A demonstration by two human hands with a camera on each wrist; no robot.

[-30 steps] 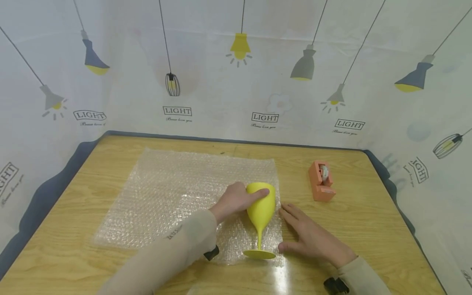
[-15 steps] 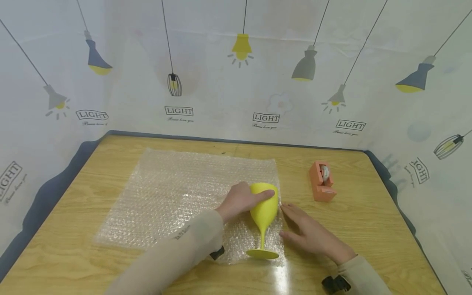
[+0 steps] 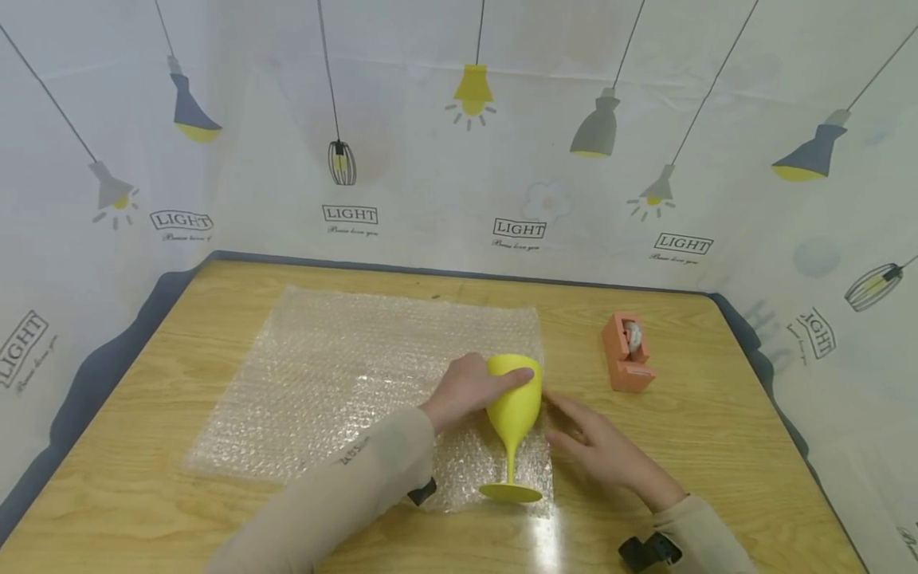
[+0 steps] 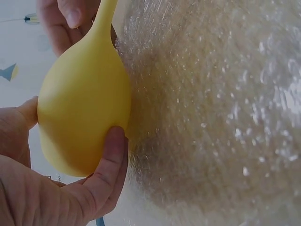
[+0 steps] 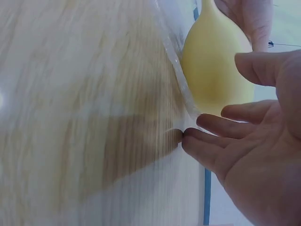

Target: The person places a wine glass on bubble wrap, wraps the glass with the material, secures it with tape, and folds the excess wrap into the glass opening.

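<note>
A yellow wine goblet (image 3: pixel 512 410) lies on its side near the right edge of a sheet of bubble wrap (image 3: pixel 323 359), its foot towards me. My left hand (image 3: pixel 469 389) holds the goblet's bowl, thumb on one side and fingers on the other in the left wrist view. Beside the goblet, my right hand (image 3: pixel 606 450) is at the wrap's right edge, fingers extended and thumb apart. In the right wrist view, its fingertips (image 5: pixel 207 120) meet the edge of the wrap close to the bowl; whether they reach under the sheet I cannot tell.
An orange tape dispenser (image 3: pixel 626 352) with a roll in it stands at the right on the wooden table (image 3: pixel 688 375). A cloth backdrop (image 3: pixel 423 159) printed with lamps surrounds the table's back and sides.
The goblet and left hand shifted slightly right, then stayed put. My right hand's thumb moved away from me along the wrap edge, nearer its fingers.
</note>
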